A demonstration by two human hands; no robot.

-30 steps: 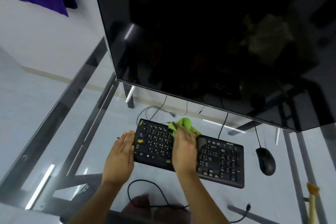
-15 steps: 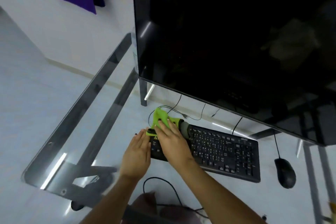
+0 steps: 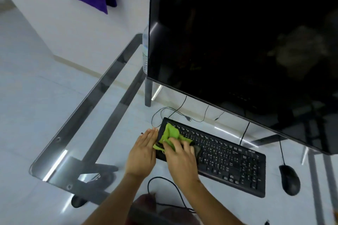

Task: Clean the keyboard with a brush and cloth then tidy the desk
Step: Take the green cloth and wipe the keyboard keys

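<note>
A black keyboard (image 3: 225,159) lies on the glass desk (image 3: 87,115) below the monitor. My right hand (image 3: 180,159) presses a green cloth (image 3: 171,134) flat onto the keyboard's left end, fingers spread over it. My left hand (image 3: 143,151) lies flat against the keyboard's left edge, fingers straight and together, holding nothing. No brush is visible.
A large dark monitor (image 3: 237,42) fills the upper right. A black mouse (image 3: 289,179) sits right of the keyboard, its cable running up behind the screen. Thin cables (image 3: 170,113) loop behind the keyboard. A clear bottle (image 3: 145,51) stands at the monitor's left edge.
My right hand has slid the green cloth from the keyboard's middle to its left end. The left hand stayed at the left edge. The view has shifted left.
</note>
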